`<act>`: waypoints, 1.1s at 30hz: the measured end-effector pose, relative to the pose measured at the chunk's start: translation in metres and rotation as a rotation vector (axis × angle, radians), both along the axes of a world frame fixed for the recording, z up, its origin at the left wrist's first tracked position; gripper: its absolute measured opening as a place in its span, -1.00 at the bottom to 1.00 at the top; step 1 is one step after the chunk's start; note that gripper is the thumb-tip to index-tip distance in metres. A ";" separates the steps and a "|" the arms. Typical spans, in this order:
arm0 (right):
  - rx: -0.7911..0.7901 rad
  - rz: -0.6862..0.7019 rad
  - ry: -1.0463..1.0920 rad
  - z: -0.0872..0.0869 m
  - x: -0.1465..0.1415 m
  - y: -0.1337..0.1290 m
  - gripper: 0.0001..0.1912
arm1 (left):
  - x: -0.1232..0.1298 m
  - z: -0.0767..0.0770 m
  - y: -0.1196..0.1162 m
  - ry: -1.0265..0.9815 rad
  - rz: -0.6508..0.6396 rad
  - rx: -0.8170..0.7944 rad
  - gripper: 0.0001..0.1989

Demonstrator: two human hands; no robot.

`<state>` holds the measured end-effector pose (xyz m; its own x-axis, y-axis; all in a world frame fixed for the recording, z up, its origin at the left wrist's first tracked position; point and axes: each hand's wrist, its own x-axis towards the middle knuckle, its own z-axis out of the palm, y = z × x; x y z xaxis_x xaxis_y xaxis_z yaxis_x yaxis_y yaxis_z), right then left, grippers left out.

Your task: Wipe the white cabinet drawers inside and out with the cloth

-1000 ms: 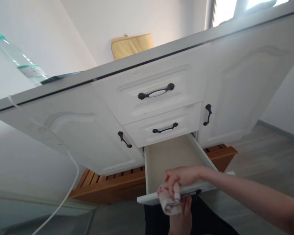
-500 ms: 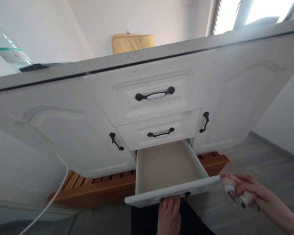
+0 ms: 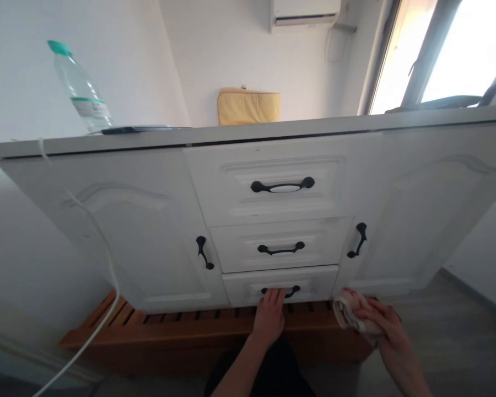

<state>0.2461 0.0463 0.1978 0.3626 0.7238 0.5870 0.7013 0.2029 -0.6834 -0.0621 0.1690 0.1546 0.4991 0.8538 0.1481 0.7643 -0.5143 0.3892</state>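
Observation:
My left hand (image 3: 270,314) has its fingers hooked over the black handle (image 3: 292,291) of the bottom drawer (image 3: 322,278), whose front now sits nearly flush with the white cabinet (image 3: 149,264). A crumpled white cloth with red marks (image 3: 353,311) is gripped in my right hand (image 3: 391,328), beside the drawer's lower right corner. Above are the middle drawer (image 3: 235,248) and the top drawer (image 3: 206,187), both closed, each with a black handle.
A slatted wooden bench (image 3: 182,333) stands under the cabinet. A white cable (image 3: 107,253) hangs down at the left. On the countertop (image 3: 215,134) are a plastic bottle (image 3: 82,88) and a dark flat object (image 3: 136,130). Cabinet doors flank the drawers.
The bottom drawer, pulled well out before, has gone in, with my left hand on its handle. My right hand and the cloth have moved left. The camera view has tilted up.

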 end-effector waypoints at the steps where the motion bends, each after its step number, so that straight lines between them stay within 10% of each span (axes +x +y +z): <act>1: 0.020 -0.002 0.000 -0.001 -0.004 0.013 -0.70 | 0.001 0.002 0.005 -0.013 -0.005 -0.010 -0.29; 10: 0.127 -0.170 -0.027 -0.031 -0.043 0.108 -0.72 | -0.023 0.014 -0.015 -0.227 0.079 -0.036 -0.37; 20: 0.085 -0.183 -0.116 -0.023 -0.052 0.100 -0.67 | -0.122 -0.141 -0.127 0.110 0.693 -0.196 -0.44; 24: 0.138 -0.282 -0.149 -0.013 -0.094 0.120 -0.76 | -0.115 -0.137 -0.127 0.143 0.704 -0.196 -0.52; 29: 0.130 0.078 -0.345 -0.010 -0.192 0.131 -0.59 | -0.109 -0.113 -0.117 0.056 0.676 -0.287 -0.54; 33: 0.046 0.098 -0.415 0.007 -0.280 0.140 -0.52 | -0.112 -0.098 -0.115 -0.032 0.660 -0.350 -0.53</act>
<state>-0.0338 0.1866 0.2046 0.0199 0.7124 0.7015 0.8908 0.3060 -0.3360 -0.1736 0.0536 0.0562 -0.1337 0.9743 -0.1815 0.8569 0.2056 0.4728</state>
